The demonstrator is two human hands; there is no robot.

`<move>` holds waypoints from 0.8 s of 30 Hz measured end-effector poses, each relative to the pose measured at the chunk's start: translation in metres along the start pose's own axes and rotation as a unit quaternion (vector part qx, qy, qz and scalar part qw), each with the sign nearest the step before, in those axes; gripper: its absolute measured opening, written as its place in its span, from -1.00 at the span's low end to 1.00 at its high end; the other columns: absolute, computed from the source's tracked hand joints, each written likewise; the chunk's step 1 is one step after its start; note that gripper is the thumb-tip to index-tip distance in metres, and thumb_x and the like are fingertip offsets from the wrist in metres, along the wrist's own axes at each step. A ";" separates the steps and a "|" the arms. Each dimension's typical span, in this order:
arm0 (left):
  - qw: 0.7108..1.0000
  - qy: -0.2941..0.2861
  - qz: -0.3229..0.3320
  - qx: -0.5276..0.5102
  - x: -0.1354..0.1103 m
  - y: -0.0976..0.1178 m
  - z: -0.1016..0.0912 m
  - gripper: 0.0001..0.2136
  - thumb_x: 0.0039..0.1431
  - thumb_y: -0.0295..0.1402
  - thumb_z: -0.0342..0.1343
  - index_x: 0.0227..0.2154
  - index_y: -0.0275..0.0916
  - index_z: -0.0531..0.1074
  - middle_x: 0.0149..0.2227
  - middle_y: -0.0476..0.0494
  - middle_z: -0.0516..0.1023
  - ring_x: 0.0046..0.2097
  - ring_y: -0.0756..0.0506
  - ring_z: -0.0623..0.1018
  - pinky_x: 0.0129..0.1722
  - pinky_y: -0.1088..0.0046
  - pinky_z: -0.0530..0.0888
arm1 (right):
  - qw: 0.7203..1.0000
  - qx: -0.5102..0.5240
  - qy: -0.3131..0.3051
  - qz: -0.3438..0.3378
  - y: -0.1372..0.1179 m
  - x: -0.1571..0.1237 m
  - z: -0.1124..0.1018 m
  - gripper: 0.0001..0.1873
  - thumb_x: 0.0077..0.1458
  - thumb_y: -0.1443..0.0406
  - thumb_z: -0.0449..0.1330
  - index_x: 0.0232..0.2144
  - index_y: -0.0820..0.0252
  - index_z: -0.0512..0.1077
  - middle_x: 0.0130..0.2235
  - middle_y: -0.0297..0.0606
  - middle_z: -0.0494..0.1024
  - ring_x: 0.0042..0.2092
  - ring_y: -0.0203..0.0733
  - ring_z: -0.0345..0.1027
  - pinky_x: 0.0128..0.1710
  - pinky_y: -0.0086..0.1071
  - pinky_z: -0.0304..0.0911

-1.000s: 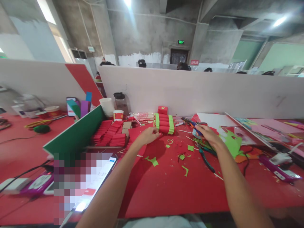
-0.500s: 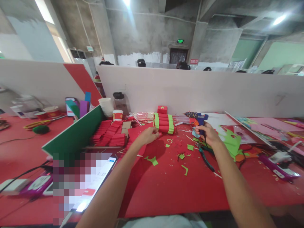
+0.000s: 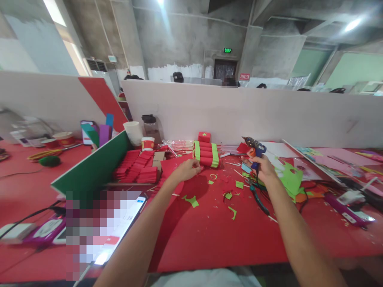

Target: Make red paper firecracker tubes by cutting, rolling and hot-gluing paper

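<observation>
My right hand (image 3: 263, 167) is wrapped round the handle of a blue glue gun (image 3: 257, 148), whose nozzle points up and to the left. My left hand (image 3: 189, 170) is closed in a pinch at the near-left side of a bundle of red rolls (image 3: 206, 154) with two lime-green bands. What its fingertips hold, if anything, is too small to make out. Under that hand lies a red sheet (image 3: 169, 167). Behind the bundle stands a small red block with a yellow star (image 3: 204, 136). Pliers (image 3: 259, 201) with dark handles lie just below my right hand.
Stacked red pieces (image 3: 140, 169) fill the left side beside a green divider (image 3: 92, 163). Lime-green scraps (image 3: 191, 200) dot the red table (image 3: 203, 239). A lit phone (image 3: 122, 227) lies front left. Paper cups (image 3: 147, 143) and a bottle (image 3: 150, 127) stand behind.
The glue gun has tilted, its nozzle rising and shifting right, away from the table. My left hand stays beside the bundle of red rolls.
</observation>
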State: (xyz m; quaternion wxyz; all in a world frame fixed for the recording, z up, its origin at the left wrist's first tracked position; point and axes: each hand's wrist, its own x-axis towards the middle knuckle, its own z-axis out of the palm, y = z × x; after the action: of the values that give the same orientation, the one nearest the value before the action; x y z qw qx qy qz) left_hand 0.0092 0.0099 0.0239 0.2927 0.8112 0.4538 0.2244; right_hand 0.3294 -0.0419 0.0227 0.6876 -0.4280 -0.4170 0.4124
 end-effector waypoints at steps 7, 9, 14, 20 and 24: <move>1.000 0.002 0.010 0.006 -0.001 0.002 -0.001 -0.89 0.03 -0.34 0.05 -0.47 -0.25 0.42 -0.46 -0.07 0.52 -0.45 -0.04 0.44 -0.48 0.49 0.27 | 0.998 -0.037 0.034 -0.030 -0.005 0.000 0.000 -0.65 -0.34 0.31 0.33 -0.35 0.17 0.45 -0.40 -0.24 0.58 -0.39 -0.09 0.48 -0.50 -0.33 0.33; 1.000 0.004 0.012 0.013 -0.001 0.003 -0.001 -0.89 0.04 -0.34 0.04 -0.47 -0.24 0.42 -0.46 -0.07 0.52 -0.44 -0.04 0.44 -0.47 0.49 0.26 | 0.997 -0.053 0.035 -0.036 -0.005 -0.001 0.000 -0.65 -0.33 0.30 0.32 -0.35 0.17 0.46 -0.39 -0.24 0.58 -0.38 -0.10 0.48 -0.50 -0.34 0.32; 0.999 0.014 0.013 0.027 0.001 0.001 -0.001 -0.85 0.07 -0.27 0.05 -0.45 -0.25 0.41 -0.44 -0.08 0.50 -0.41 -0.04 0.43 -0.47 0.50 0.24 | 0.991 -0.126 0.028 -0.019 0.001 0.001 -0.001 -0.73 -0.32 0.30 0.31 -0.43 0.19 0.45 -0.48 -0.28 0.55 -0.46 -0.17 0.43 -0.52 -0.37 0.28; 0.999 0.027 0.022 0.031 0.000 0.000 -0.002 -0.79 0.09 -0.19 0.04 -0.45 -0.25 0.39 -0.47 -0.05 0.46 -0.43 -0.02 0.39 -0.47 0.50 0.22 | 0.966 -0.253 0.024 0.040 -0.002 -0.004 -0.002 -0.84 -0.24 0.29 0.29 -0.50 0.19 0.43 -0.55 -0.33 0.51 -0.51 -0.25 0.35 -0.53 -0.43 0.23; 0.999 0.030 0.026 0.023 0.001 0.000 -0.003 -0.79 0.08 -0.19 0.04 -0.46 -0.24 0.37 -0.48 -0.04 0.45 -0.44 -0.02 0.39 -0.47 0.50 0.23 | 0.959 -0.249 -0.077 0.110 -0.011 -0.013 -0.005 -0.84 -0.20 0.29 0.29 -0.48 0.22 0.42 -0.56 -0.33 0.49 -0.54 -0.31 0.30 -0.57 -0.48 0.20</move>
State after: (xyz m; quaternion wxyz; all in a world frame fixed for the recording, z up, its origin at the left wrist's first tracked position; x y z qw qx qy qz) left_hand 0.0078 0.0113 0.0257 0.2542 0.8220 0.4467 0.2454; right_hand 0.3326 -0.0586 0.0284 0.4756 -0.5955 -0.5089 0.4003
